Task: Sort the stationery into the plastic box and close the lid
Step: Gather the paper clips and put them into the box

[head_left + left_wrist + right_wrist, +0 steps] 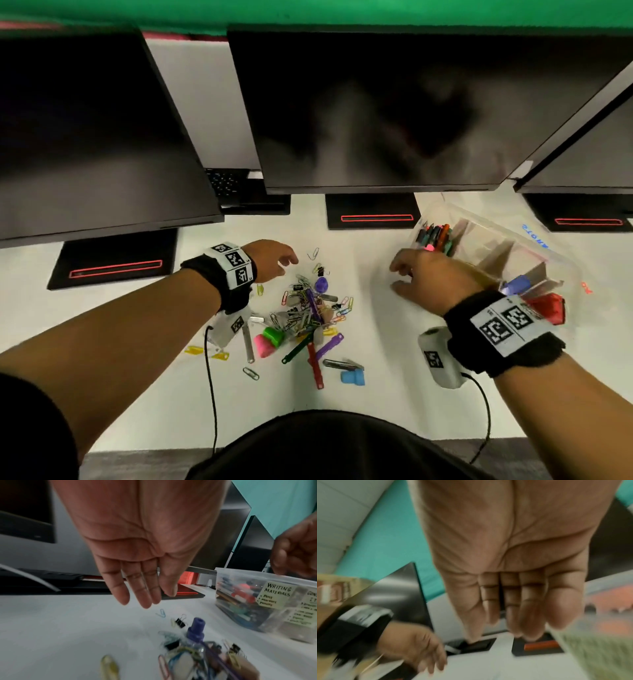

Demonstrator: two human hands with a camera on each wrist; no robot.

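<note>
A heap of stationery [308,315] lies mid-desk: coloured paper clips, binder clips, file fasteners, a purple cap [321,284], pink and green erasers, a blue piece [352,377]. The clear plastic box [493,260] stands at the right, its compartments holding pens [436,236] and a red item [548,305]; a "Writing Materials" label [274,595] is on its side. My left hand [274,260] hovers empty at the heap's far left, fingers straight [137,588]. My right hand [421,274] hangs beside the box's left wall, fingers relaxed and empty [522,608].
Three dark monitors [376,109] lean over the back of the white desk [394,394], their black stands [370,212] behind the heap and box. A keyboard [226,181] sits behind the left monitor. Camera cables trail from both wrists toward the desk's near edge.
</note>
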